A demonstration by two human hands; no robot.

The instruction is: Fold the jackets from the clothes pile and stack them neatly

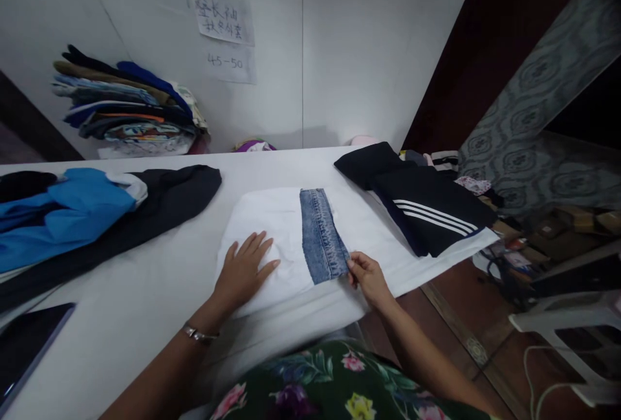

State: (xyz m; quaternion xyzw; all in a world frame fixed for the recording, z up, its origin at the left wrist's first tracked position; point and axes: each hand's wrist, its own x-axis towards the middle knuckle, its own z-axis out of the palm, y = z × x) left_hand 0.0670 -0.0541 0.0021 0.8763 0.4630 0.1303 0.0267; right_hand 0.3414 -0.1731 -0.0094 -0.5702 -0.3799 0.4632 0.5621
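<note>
A white garment (286, 226) lies folded on the white-covered table (145, 316), with a strip of blue denim (317, 232) running across its right part. My left hand (245, 271) rests flat on the white cloth, fingers spread, left of the denim. At the denim strip's near right corner, my right hand (365, 276) pinches the edge between thumb and fingers. Whether the denim is sewn to the white cloth or only lies on it, I cannot tell.
Dark clothes with white stripes (427, 206) lie at the right. Blue clothing (82, 206) and dark trousers (179, 203) are on the left, near a dark flat object (33, 349). A clothes pile (130, 106) stands by the wall. A white plastic stool (572, 336) is on the floor.
</note>
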